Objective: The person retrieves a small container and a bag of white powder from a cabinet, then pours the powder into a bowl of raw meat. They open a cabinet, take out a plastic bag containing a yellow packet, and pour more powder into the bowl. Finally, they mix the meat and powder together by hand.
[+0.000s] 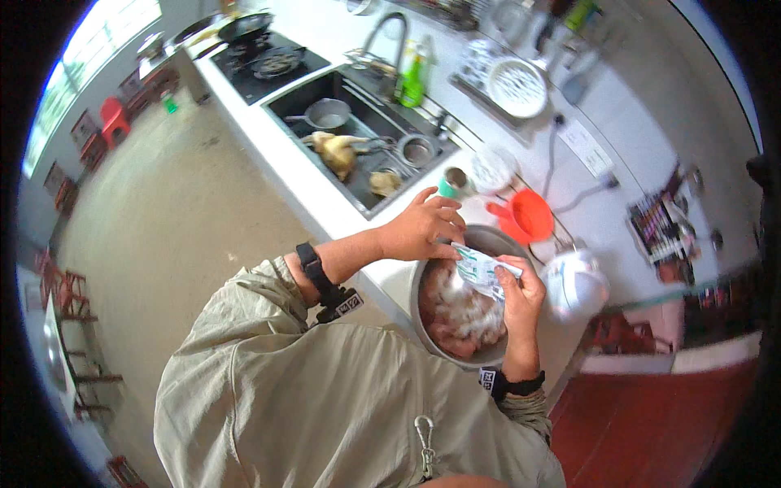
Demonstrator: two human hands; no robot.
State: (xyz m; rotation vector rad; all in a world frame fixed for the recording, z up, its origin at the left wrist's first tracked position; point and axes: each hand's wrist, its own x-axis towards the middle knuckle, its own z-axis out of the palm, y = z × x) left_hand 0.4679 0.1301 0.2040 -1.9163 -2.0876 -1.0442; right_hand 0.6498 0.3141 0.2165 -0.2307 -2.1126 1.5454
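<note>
A small white packet (482, 273) with green print is stretched between my hands above a large metal bowl (419, 313). My right hand (521, 294) pinches one end with thumb and fingers. The thumb and a fingertip of my left hand (421, 228) are at the other end, closed on its edge, while the other fingers are raised and bent. Pieces of pinkish raw meat (464, 335) fill the bowl below, with white powder (455, 297) spread over them. Part of the bowl's content is hidden by the packet and my right hand.
Right of the bowl are a red plastic scoop (529, 216) and a rounded white bag (577, 285). A green-and-metal cup (453, 180) stands behind it. The sink (366, 207) holds a plucked bird (336, 153) and a strainer (328, 114). A green bottle (413, 81) stands by the tap.
</note>
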